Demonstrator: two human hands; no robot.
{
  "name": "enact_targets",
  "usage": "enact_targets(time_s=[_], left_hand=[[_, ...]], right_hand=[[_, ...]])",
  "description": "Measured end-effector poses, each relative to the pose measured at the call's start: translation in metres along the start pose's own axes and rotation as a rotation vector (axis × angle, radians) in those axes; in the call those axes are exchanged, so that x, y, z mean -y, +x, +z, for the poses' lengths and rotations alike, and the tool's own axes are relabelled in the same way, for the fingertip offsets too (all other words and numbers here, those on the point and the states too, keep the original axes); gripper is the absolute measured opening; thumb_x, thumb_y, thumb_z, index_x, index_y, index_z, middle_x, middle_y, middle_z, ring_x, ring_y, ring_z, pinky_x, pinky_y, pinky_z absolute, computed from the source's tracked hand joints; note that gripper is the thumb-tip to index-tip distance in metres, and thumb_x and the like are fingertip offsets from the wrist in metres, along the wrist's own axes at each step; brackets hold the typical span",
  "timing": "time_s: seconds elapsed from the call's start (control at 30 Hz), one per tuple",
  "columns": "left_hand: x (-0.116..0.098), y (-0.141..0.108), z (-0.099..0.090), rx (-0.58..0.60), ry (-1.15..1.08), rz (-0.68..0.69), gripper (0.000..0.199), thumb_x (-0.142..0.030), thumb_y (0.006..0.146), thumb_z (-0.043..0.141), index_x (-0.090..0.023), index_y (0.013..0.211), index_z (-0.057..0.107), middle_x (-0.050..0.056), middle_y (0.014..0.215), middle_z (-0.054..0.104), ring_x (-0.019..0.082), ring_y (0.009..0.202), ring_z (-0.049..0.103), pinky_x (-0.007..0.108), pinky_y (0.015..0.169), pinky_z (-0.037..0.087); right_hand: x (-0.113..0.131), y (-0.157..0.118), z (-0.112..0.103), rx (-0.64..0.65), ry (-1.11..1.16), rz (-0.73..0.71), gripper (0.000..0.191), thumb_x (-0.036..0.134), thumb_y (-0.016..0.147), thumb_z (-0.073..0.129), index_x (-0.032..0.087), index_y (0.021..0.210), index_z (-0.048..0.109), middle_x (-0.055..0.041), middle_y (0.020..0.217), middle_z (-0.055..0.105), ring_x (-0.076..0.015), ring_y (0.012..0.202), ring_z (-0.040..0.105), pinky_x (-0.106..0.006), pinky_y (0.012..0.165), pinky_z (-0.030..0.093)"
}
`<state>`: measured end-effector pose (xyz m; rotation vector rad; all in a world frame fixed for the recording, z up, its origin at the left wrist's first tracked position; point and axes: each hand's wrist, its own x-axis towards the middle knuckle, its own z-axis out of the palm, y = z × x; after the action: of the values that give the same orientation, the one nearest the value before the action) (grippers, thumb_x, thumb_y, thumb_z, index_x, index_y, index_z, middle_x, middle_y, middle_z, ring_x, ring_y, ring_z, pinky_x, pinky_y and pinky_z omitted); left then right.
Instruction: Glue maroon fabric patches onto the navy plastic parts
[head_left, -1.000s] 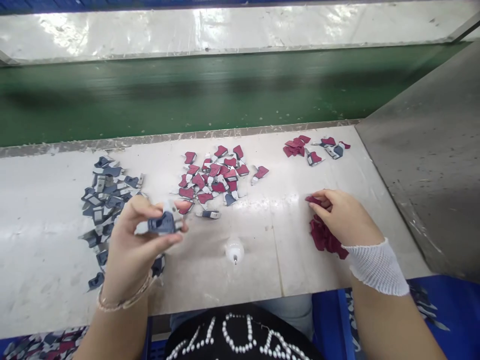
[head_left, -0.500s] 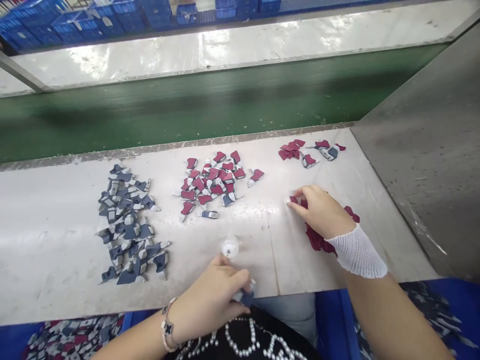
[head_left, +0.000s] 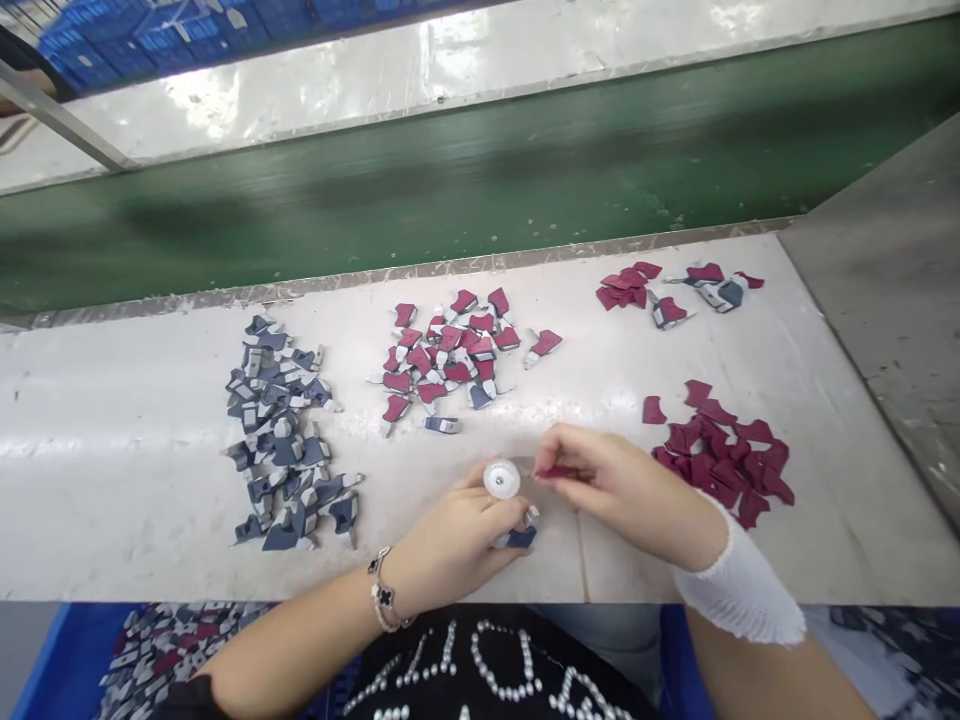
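Observation:
My left hand (head_left: 457,540) is closed on a small navy-and-grey plastic part (head_left: 523,537) near the table's front edge. Beside its fingers is a small round white dish (head_left: 501,480) with a dark dot in its middle; whether the hand touches it, I cannot tell. A thin maroon piece (head_left: 553,472) is pinched in my right hand (head_left: 622,490), just right of the dish and apart from the navy part. Behind and to the right of that hand lies a heap of loose maroon pieces (head_left: 724,460).
Navy-and-grey parts (head_left: 285,445) are heaped at the left. Parts topped with maroon (head_left: 450,345) lie mid-table. Small maroon pieces (head_left: 626,288) and several parts (head_left: 671,310) sit far right. A green strip (head_left: 450,190) runs behind; a metal panel (head_left: 892,290) bounds the right.
My right hand has moved left and towards me from the maroon heap, carrying a maroon piece close to the dish. My left hand still holds the navy part. The view has shifted slightly.

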<state>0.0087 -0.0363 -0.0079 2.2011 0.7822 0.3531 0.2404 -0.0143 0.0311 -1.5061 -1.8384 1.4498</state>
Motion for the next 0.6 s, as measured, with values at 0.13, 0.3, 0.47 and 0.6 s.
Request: enact_targets(time_s=[0.13,0.3,0.47,0.6], left_hand=[[0.008,0.011,-0.009,-0.01,0.029,0.034,0.014,-0.026,0.09,0.07,-0.021,0.094,0.057,0.003,0.091,0.074,0.021,0.086,0.071,0.041,0.098,0.055],[0.017,0.02,-0.016,0.022,0.047,0.054,0.009,-0.025,0.092,0.067,-0.021,0.094,0.058,0.001,0.087,0.072,0.019,0.082,0.07,0.043,0.104,0.051],[0.013,0.014,-0.016,0.072,-0.032,-0.012,0.02,-0.025,0.092,0.07,-0.022,0.108,0.06,0.0,0.104,0.076,0.02,0.1,0.072,0.062,0.126,0.018],[0.01,-0.001,-0.014,-0.002,-0.161,-0.034,0.024,-0.029,0.088,0.075,-0.023,0.107,0.062,0.002,0.108,0.077,0.021,0.105,0.072,0.054,0.115,0.042]], right_hand=[[0.008,0.008,0.016,0.013,0.13,-0.034,0.016,0.008,0.079,0.054,0.022,0.081,0.063,-0.0015,0.088,0.07,-0.0175,0.081,0.068,-0.031,0.073,0.057],[0.006,0.0,0.006,0.012,0.181,0.032,0.015,0.013,0.085,0.055,0.023,0.084,0.066,0.0005,0.083,0.071,-0.0164,0.075,0.068,-0.03,0.07,0.057],[0.009,-0.028,0.001,0.053,0.156,0.1,0.01,0.035,0.088,0.071,0.025,0.09,0.072,-0.0019,0.091,0.075,-0.0198,0.084,0.071,-0.033,0.078,0.06],[0.012,-0.053,0.01,0.109,0.329,0.19,0.02,0.038,0.096,0.061,0.029,0.112,0.068,-0.0034,0.096,0.076,-0.0199,0.082,0.073,-0.035,0.079,0.062]])
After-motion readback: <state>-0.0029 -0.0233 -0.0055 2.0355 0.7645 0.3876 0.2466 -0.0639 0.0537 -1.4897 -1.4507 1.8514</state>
